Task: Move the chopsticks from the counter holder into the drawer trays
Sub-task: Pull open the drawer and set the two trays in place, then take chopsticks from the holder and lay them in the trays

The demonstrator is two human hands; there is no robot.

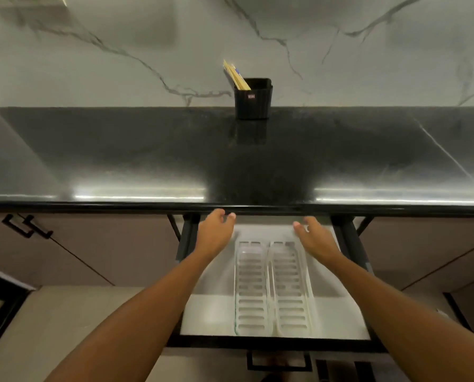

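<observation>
Two bare forearms reaching forward over an open drawer (351, 323) pulled out below the counter edge. Left hand (215, 230) just under the black counter lip, fingers loosely spread, gripping nothing. Right hand (314, 234) above the drawer's back part, fingers likewise relaxed and empty. Between and below the hands, two clear slotted trays (271, 288) side by side on the drawer's pale floor, long sides touching or nearly so, nothing visible inside either. Black drawer handle (279, 362) at the front edge, nearest the bottom of the view.

Up on the glossy black counter (120, 155), well apart from both hands, a black ribbed holder (253, 102) standing upright against the marble-veined backsplash (120, 51), small label on its front. Chopsticks (237, 75) inside it, light wooden, bunched in the left corner and leaning left, tips poking above the rim. Exact number hard to tell. Brown cabinet fronts either side of the drawer, black cabinet handles (26, 226) at the left.
</observation>
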